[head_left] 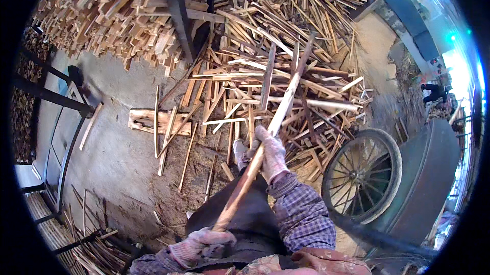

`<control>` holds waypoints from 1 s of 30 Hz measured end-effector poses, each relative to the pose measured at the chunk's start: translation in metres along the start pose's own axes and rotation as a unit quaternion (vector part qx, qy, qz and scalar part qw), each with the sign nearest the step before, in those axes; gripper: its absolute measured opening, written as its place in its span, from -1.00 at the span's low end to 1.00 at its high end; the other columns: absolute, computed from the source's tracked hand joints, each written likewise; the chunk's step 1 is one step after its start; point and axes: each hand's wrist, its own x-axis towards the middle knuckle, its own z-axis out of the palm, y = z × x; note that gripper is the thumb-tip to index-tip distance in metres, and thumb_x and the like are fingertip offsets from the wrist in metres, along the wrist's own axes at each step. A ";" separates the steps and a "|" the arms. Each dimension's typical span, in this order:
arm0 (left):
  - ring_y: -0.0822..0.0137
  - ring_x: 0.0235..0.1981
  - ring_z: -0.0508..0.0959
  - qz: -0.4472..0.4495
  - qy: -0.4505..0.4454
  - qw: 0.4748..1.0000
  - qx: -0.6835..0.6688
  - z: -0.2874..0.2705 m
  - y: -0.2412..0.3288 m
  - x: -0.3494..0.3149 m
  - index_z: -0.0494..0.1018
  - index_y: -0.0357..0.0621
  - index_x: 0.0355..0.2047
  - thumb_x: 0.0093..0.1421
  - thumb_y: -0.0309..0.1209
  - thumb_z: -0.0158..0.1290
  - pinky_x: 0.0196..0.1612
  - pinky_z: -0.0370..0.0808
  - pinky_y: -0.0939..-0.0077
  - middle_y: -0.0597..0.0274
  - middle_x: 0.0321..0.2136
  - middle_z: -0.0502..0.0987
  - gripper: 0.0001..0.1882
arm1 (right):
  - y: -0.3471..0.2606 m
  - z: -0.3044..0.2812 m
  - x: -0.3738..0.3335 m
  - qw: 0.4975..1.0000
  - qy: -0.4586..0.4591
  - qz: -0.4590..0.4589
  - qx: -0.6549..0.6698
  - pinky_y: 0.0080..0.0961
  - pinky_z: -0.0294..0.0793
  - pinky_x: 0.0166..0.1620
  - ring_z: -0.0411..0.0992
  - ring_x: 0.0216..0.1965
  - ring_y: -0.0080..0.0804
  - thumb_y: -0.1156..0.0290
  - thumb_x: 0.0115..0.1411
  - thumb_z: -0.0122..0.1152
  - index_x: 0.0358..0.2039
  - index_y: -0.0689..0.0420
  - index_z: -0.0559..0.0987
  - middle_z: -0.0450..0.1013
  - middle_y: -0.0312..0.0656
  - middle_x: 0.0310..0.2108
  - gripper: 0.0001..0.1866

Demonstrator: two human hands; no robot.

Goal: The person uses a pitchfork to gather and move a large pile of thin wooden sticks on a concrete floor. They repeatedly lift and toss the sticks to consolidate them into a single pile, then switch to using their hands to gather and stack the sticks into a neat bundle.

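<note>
A long wooden stick point(282, 107) with pale, partly brown sides slants across my front, its far end over the heap. My right hand point(270, 153), in a whitish work glove, is closed around its middle. The near end meets my left hand point(204, 245), also gloved, whose fingers are curled at that end close to my body. Beyond the right hand spreads a tangled heap of wooden strips point(306, 78), lying in many directions.
A spoked cart wheel point(363, 175) stands at the right beside a grey-green cart panel point(429, 168). Stacked wood point(109, 22) fills the upper left, behind a dark metal post point(177, 14). A metal frame point(64, 160) stands left. A flat board point(145, 120) and loose strips lie on the floor. Another person point(436, 93) is far right.
</note>
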 end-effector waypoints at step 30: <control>0.05 -0.23 0.55 0.120 0.258 0.774 0.565 -0.073 -0.155 0.021 0.35 -0.08 -0.15 0.07 0.07 -0.05 -0.14 0.40 0.13 -0.02 -0.27 0.52 -0.47 | 0.044 -0.076 0.058 0.992 -0.113 -0.037 -0.028 -0.80 0.40 -0.67 0.33 -0.68 -0.69 0.40 0.12 0.19 -0.44 0.06 0.42 0.38 -0.38 -0.59 -0.89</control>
